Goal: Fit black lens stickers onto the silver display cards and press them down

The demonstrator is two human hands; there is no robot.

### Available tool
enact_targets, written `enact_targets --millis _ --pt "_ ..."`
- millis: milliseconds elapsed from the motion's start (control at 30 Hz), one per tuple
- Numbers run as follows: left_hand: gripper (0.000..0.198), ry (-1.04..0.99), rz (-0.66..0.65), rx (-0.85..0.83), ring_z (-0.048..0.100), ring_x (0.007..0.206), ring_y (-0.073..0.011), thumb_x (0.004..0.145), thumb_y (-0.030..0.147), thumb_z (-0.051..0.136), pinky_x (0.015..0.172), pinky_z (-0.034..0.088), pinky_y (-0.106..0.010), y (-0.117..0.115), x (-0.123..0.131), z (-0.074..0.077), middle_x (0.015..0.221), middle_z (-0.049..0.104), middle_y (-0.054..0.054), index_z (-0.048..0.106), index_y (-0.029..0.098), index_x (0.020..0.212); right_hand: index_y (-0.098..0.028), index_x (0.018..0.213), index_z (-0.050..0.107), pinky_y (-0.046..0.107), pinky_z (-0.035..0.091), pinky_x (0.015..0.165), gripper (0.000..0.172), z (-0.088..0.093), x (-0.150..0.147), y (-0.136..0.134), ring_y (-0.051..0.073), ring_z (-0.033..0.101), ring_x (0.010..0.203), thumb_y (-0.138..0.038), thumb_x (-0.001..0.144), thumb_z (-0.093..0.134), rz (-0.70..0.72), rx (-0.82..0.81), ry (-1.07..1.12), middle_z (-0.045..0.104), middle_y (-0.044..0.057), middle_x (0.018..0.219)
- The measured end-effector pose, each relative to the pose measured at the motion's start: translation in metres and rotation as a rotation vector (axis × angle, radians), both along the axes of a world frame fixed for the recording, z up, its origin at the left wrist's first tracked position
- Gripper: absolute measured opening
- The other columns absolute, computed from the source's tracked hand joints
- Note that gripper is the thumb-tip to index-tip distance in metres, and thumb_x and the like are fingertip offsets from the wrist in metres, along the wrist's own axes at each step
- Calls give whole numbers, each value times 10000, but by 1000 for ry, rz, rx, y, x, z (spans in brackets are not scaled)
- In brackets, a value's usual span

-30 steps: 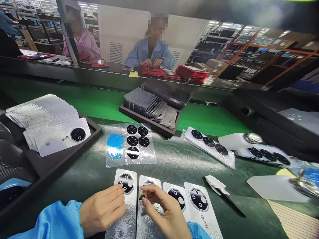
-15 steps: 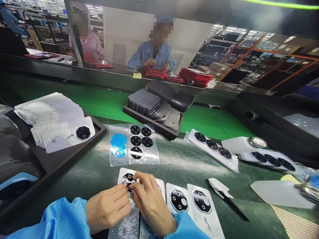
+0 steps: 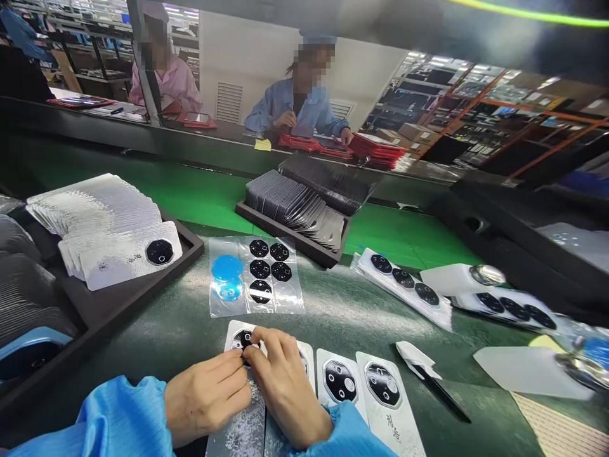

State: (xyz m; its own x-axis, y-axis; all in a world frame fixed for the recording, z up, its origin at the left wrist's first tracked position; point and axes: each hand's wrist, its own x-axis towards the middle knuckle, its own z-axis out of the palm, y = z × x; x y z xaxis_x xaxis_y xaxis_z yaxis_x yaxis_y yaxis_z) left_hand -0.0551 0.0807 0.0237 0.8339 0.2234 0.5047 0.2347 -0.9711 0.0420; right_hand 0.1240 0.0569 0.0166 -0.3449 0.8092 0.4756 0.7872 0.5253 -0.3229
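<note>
Both hands meet at the top of a pale phone back panel (image 3: 236, 422) lying on the table. A black round camera lens cover (image 3: 242, 338) sits at its upper end, partly hidden by fingers. My left hand (image 3: 209, 397) is closed, its fingertips pressed together at the cover's lower edge. Thumb and fingers of my right hand (image 3: 285, 387) are pinched over its right side. Under and beside the right wrist lie more panels: one mostly covered panel (image 3: 307, 355), a panel (image 3: 340, 381) and a panel (image 3: 390, 406), the last two plainly showing black lens covers.
Ahead lies a clear sheet (image 3: 297, 298) with several black discs and blue film. Panels fan out in a dark tray (image 3: 190, 241) at left; another tray (image 3: 285, 233) holds dark panels. At right are bagged lens covers (image 3: 404, 279), a black-handled tool (image 3: 445, 393) and white-sheeted metal pieces (image 3: 523, 371).
My right fingers have shifted slightly left over the lens cover; my left hand stays nearly still. Across the bench, the blue-sleeved co-worker's hand has moved towards the red stack.
</note>
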Motion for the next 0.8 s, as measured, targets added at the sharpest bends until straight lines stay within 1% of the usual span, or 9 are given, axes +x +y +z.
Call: enact_targets --millis 67,133,200,267,367,500,633,733,800 --pt "174 -3 3 -5 650 784 -182 903 25 470 953 550 -371 0 0 0 765 628 -72 621 60 825 -182 933 591 361 422 759 246 -4 -1 0 228 495 939 -106 969 360 26 11 -27 579 98 1035" --pt "175 1 6 -10 650 782 -182 905 29 468 960 548 -377 0 -1 0 770 629 -70 622 60 828 -184 919 592 365 409 774 276 -5 0 -1 228 486 947 -107 978 333 5 1 -14 575 97 1042" --pt "172 7 3 -5 656 808 -188 907 33 469 969 544 -380 0 -1 1 785 636 -75 624 58 838 -187 916 593 371 397 787 313 -3 1 -2 228 480 948 -110 987 298 -22 5 -5 573 98 1043" --pt "161 9 -3 2 663 855 -202 905 33 477 978 540 -381 0 -1 2 802 644 -84 627 52 852 -180 946 599 368 389 780 342 1 1 -2 227 485 940 -105 992 269 3 20 -50 578 104 1037" --pt "151 10 -3 -3 668 862 -203 903 30 485 983 539 -383 0 -1 3 808 651 -87 628 48 857 -184 931 606 343 383 758 343 5 2 -2 213 496 929 -109 998 278 45 16 -97 588 93 1025" --pt "157 2 11 8 674 855 -196 908 35 482 977 545 -378 0 -1 3 806 658 -81 622 61 841 -181 904 608 336 368 777 339 4 2 0 201 488 911 -119 1005 290 -17 40 -35 589 82 1005" --pt "153 21 17 0 671 897 -194 912 31 475 996 533 -386 0 -2 1 832 665 -79 617 68 871 -166 895 616 332 350 738 342 1 1 2 196 485 875 -91 995 297 43 98 -93 594 80 960" --pt "163 31 18 -10 672 870 -182 917 28 465 1005 527 -392 0 -3 0 825 663 -70 613 74 869 -185 860 614 327 344 752 347 1 1 2 194 480 892 -102 996 306 -11 68 -46 594 70 963" --pt "162 33 9 -10 673 874 -183 920 32 466 1008 527 -391 0 -3 -1 827 664 -73 612 73 866 -183 882 620 329 343 756 339 1 2 2 194 474 884 -105 995 310 -22 78 -45 594 74 961"
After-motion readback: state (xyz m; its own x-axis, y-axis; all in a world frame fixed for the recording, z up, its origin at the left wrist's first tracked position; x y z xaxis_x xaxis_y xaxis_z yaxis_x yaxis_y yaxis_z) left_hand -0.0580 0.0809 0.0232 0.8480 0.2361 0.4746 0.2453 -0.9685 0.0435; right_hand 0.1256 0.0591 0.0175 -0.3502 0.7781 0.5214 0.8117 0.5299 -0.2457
